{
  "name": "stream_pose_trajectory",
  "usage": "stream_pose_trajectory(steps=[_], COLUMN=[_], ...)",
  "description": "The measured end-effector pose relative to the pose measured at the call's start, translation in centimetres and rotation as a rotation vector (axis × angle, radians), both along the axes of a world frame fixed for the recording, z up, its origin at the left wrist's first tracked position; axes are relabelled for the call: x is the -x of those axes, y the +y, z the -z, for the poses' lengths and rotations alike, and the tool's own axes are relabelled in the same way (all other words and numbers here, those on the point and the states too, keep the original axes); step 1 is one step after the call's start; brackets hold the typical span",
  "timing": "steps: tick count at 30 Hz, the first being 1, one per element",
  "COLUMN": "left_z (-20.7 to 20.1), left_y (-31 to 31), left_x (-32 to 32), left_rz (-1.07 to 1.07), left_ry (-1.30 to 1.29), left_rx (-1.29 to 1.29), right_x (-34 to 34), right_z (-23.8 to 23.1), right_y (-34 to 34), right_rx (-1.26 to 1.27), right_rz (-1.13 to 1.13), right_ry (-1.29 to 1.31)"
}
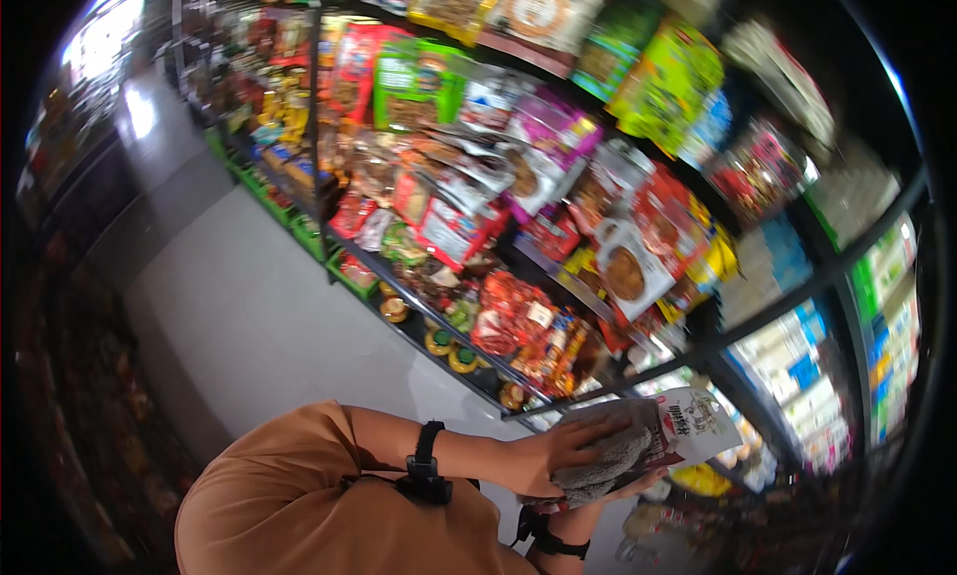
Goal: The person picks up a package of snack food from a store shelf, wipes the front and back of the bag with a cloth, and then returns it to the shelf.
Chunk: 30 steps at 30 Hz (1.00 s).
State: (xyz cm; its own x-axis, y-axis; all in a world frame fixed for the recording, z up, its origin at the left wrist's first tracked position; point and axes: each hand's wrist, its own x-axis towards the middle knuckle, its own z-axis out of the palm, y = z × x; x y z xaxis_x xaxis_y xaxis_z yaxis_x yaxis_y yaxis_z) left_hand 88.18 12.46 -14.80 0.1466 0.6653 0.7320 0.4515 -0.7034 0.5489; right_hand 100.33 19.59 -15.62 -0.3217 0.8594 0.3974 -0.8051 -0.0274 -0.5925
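Observation:
A white pouch (698, 426) with dark red print is held up at the lower right, tilted, its pale top end pointing right. My left hand (573, 455) lies over it with fingers bent and pressed onto a grey fuzzy cloth (623, 460), which covers much of the pouch's front. From below, my right hand (638, 485) grips the pouch's underside; most of its fingers are hidden behind the pouch and cloth. Black straps with small devices sit around both wrists. The pouch's contents cannot be made out.
Beyond my hands stands a dark-framed shelf rack (419, 301) filled with colourful packaged foods. Jars (439, 342) stand on its bottom level, with green crates (307, 238) farther along. A dark post and rail (768, 321) run close to the pouch. Grey floor (239, 306) stretches along the aisle.

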Motion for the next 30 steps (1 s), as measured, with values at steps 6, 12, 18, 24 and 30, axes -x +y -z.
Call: stream_pose_trajectory(steps=[6, 12, 18, 24, 30], left_z=[-5.2, -2.7, -1.1, -2.5, -1.5], left_y=[-8.5, -19.3, -27.1, -33.3, -36.8], left_x=[11.8, 17.8, 21.5, 27.2, 26.7], left_rz=[-0.371, -0.552, -0.578, -0.884, -0.946], left_ry=[-0.200, -0.099, -0.519, -0.473, -0.389], left_rx=[-0.033, 0.076, 0.191, 0.072, 0.205], right_x=[12.3, 22.4, 30.8, 35.5, 35.3], right_z=[3.3, 2.3, -0.5, -0.3, -0.8], right_y=[-8.2, -14.7, -20.0, -28.5, -32.0], right_rx=[-0.038, -0.038, -0.033, -0.466, -0.903], right_rz=[-0.315, -0.612, -0.683, -0.999, -0.531], right_ry=[-0.305, -0.230, -0.262, -0.233, -0.118])
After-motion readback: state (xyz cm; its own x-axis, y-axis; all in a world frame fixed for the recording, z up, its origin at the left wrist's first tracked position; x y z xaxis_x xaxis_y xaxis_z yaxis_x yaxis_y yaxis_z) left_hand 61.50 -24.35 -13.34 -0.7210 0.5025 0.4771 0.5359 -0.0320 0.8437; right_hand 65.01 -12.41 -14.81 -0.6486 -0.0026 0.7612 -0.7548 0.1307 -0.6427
